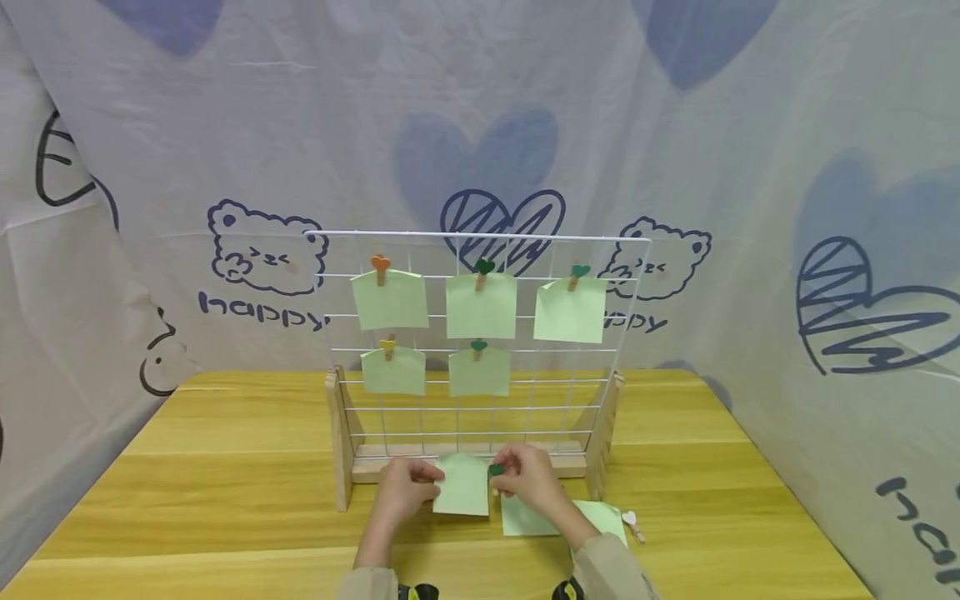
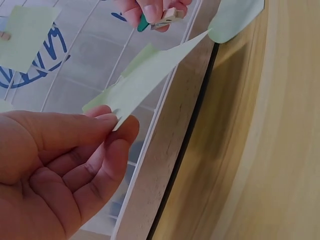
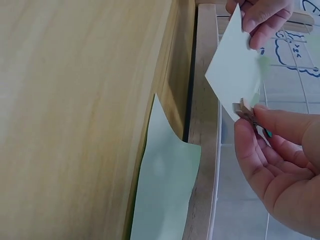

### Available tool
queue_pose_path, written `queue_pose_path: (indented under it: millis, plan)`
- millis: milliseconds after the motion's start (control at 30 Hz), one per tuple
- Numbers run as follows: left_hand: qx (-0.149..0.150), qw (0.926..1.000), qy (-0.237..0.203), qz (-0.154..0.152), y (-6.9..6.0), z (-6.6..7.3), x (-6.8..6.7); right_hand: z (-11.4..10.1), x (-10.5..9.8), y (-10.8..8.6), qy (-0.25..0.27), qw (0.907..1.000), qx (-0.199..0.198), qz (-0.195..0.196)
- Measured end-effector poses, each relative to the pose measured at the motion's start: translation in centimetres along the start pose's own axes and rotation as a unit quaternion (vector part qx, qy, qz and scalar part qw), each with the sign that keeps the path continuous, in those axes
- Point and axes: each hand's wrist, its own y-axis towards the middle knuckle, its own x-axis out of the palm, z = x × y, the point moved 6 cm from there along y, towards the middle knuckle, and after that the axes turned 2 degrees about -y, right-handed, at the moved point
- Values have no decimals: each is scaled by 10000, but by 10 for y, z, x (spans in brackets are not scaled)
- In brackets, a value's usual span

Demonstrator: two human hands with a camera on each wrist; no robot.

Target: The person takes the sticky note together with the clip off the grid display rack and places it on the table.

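Clock laid flat on the desk (image 1: 225, 475), centred on the held note (image 1: 461, 485), twelve toward the wire rack (image 1: 339, 442). Note stands just in front of the rack's foot. Left hand (image 1: 403, 486) at nine, thumb and fingers pinching the note's near edge; right hand (image 1: 528, 477) at three, fingers pinching a green-heart clip (image 1: 496, 470) near the opposite edge. Left wrist view shows a gap between clip and paper. Likely trouble: paper gripped by one side only, so the free end may bend or swing as the clip nears, giving a crooked bite or a missed wire. Clip is small, held at the fingertips; a poor squeeze could spring it loose. Right forearm crosses over loose green paper (image 1: 525, 518) at four; a dip of the right sleeve (image 1: 611, 567) might drag it, or nudge the white-heart clip (image 1: 630, 521) lying beside it. Containers: I spot none from here; the rack does the bearing. On it, between eleven and two, five pinned notes (image 1: 482, 308), three above, two below, each under a heart clip.
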Motion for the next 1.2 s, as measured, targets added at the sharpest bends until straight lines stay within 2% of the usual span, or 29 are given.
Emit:
queue_pose_path:
  millis: [133, 300, 767, 1000, 1200]
  plan:
    - [-86, 9999, 63, 16, -1, -3, -2, 3, 2, 2, -203, 9997, 72, -61]
    - [-273, 9996, 84, 0, -2, -7, -4, 4, 5, 4, -203, 9995, 148, -174]
    - [-321, 9993, 137, -109, -2, -12, -2, 10, 16, 7, -153, 9976, 553, -388]
    - [-509, 9983, 172, -219, -2, -19, 1, 11, 22, 7, -169, 9956, 749, -538]
    - [-506, 9983, 152, -250, -3, -21, 2, 12, 26, 7, -222, 9941, 895, -579]
